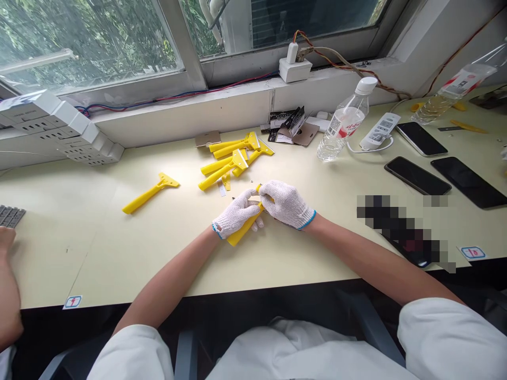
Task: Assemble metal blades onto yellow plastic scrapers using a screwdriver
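Observation:
Both my hands wear white knit gloves with blue cuffs. My left hand (236,215) is closed around a yellow scraper (242,232), whose handle points down toward the table's front edge. My right hand (288,203) pinches a small yellow piece (259,188) at the scraper's head end; the fingers hide most of that end. Beyond my hands lies a pile of yellow scrapers (222,177), some with a metal edge at the head. A loose yellow part (226,182) and a thin metal blade (221,188) lie beside the pile. One more scraper (148,196) lies apart on the left.
Black and brown packaging (291,126) lies by the sill. On the right are a water bottle (344,120), a power strip (380,130), and several phones (418,175). White boxes (59,124) stand back left. Another person's arm (8,290) rests at the left edge.

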`<action>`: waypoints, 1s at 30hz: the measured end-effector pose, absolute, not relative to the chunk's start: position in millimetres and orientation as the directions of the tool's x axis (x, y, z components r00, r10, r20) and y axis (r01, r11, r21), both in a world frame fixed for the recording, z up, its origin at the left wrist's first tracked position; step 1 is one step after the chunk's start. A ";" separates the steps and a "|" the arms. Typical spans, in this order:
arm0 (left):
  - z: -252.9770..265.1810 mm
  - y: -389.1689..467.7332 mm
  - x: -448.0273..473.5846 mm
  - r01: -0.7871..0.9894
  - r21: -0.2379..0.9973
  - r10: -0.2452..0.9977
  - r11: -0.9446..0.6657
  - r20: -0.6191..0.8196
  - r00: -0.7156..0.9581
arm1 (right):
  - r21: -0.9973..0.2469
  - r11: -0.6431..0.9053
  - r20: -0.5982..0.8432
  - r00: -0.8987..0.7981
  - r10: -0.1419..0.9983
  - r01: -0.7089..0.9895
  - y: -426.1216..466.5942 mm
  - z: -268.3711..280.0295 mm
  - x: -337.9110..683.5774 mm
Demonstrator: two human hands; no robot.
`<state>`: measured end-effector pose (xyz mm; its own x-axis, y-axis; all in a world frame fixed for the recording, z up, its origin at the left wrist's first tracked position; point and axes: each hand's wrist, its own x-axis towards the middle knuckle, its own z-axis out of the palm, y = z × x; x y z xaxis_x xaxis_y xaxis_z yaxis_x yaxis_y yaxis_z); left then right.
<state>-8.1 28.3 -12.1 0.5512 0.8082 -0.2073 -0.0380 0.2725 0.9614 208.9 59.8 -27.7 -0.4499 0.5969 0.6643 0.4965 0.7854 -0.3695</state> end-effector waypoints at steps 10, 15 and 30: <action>-7.2 28.2 -7.2 -0.060 0.955 0.819 0.290 -0.215 0.533 | -0.481 0.739 0.613 -0.422 0.668 0.472 61.9 -33.9 212.7; -8.4 28.8 -9.0 -0.070 0.958 0.819 0.279 -0.199 0.538 | -0.513 0.711 0.593 -0.400 0.699 0.481 64.4 -39.9 213.7; -14.2 29.2 -11.5 -0.102 0.952 0.823 0.290 -0.193 0.534 | -0.496 0.680 0.552 -0.409 0.727 0.540 64.7 -44.1 218.9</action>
